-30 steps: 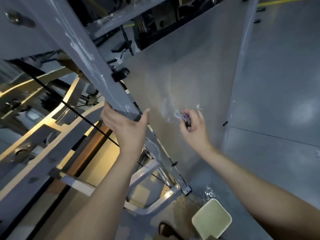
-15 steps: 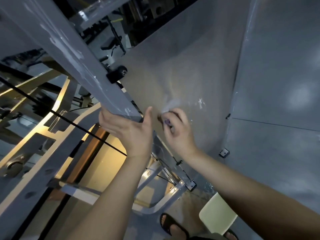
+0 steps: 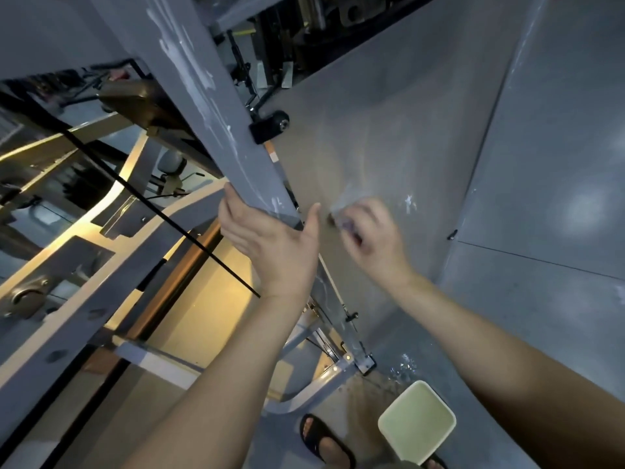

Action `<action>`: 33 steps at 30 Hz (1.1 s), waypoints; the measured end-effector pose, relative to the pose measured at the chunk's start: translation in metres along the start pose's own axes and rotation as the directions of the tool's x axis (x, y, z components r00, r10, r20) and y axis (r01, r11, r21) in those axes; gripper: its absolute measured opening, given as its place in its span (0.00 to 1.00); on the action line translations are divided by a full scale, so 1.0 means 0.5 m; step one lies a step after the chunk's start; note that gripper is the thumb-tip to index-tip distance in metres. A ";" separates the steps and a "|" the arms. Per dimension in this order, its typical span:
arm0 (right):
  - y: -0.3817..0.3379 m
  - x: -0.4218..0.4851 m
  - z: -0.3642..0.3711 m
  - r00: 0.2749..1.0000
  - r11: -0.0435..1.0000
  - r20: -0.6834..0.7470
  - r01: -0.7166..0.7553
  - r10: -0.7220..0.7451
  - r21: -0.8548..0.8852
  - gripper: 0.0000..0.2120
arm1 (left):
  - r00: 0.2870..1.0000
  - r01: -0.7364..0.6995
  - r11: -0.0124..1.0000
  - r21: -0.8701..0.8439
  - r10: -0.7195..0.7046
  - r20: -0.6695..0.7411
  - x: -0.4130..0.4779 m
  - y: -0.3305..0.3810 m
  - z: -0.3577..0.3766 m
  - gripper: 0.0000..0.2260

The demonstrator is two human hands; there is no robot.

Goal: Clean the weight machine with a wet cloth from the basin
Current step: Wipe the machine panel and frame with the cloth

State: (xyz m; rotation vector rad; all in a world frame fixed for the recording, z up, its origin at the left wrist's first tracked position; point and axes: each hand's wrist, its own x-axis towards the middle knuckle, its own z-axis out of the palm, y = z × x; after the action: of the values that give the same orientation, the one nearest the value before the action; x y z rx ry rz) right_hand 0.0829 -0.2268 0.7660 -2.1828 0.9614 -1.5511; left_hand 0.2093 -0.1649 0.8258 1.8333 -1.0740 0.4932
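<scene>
**Cloth on the panel, left hand on the beam**

Head view: the left hand (image 3: 270,245) clasps the slanted grey beam (image 3: 216,106) of the weight machine (image 3: 84,299). Its grip is wrapped round the beam, fingers on the left edge and thumb on the right. Just to its right, the blurred right hand (image 3: 368,238) has its grip bunched on a small cloth (image 3: 348,226). A purple patch of cloth shows between the fingers, pressed to the grey panel (image 3: 389,130) beyond the beam. White smears mark the panel beside it. Near and low on the right, the pale green basin (image 3: 417,423) sits on the floor (image 3: 527,292), with a sandalled foot (image 3: 321,438) to its left.
</scene>
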 end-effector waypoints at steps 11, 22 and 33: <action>0.012 0.016 -0.028 1.000 1.000 0.016 0.020 -0.020 -0.011 0.06 | 0.997 0.031 0.998 -0.051 -0.028 0.068 -0.004 0.003 -0.005 0.52; 0.068 -0.063 0.022 0.991 0.998 0.132 0.035 -0.029 -0.044 0.08 | 0.998 0.034 0.998 -0.059 -0.030 0.061 -0.002 -0.001 -0.001 0.51; 0.044 -0.101 0.039 0.982 0.995 0.162 -0.097 0.097 -0.006 0.12 | 0.997 0.011 0.995 -0.097 -0.004 0.073 -0.002 -0.010 0.002 0.51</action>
State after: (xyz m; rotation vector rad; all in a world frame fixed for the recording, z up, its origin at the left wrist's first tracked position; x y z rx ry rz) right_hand 0.0831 -0.2118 0.7094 -2.1866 0.9976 -1.3077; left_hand 0.2127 -0.1642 0.8222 1.7804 -1.1200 0.3652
